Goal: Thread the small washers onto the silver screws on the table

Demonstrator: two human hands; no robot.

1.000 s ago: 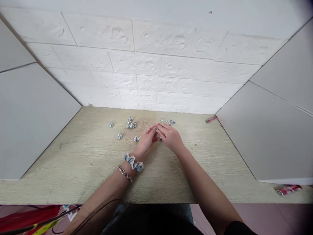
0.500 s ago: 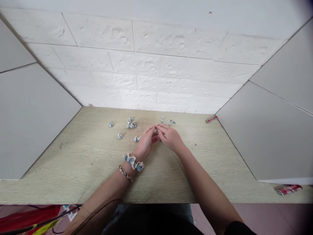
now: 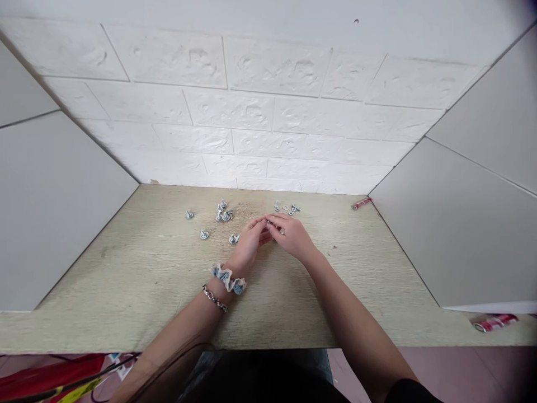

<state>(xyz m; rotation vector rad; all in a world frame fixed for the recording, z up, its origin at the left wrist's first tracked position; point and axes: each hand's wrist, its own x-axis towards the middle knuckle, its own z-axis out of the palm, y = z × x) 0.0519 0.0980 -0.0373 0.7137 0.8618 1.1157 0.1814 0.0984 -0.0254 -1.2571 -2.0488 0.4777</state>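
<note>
My left hand (image 3: 249,242) and my right hand (image 3: 290,234) meet above the middle of the table, fingertips pinched together. Between them a small metal bolt (image 3: 268,223) shows only in part; the fingers hide the rest. Just left of my left hand stands a bolt with washers (image 3: 233,239), another partly covered behind the hand. Further left are a single bolt (image 3: 204,234), another bolt (image 3: 189,214) and a cluster of several bolts (image 3: 225,216). Beyond my right hand lie an upright bolt (image 3: 277,206), a flat washer (image 3: 286,207), a small nut (image 3: 290,212) and a bolt on its side (image 3: 296,207).
A white brick-patterned wall (image 3: 251,112) closes off the back of the wooden table (image 3: 168,291). Grey panels flank it left (image 3: 62,212) and right (image 3: 474,224). Two red cylinders, one far (image 3: 361,203) and one near (image 3: 495,323), lie at the right.
My fingers have shifted slightly around the small bolt, and less of it shows now. Both hands stay in nearly the same place. The whole view has moved a little.
</note>
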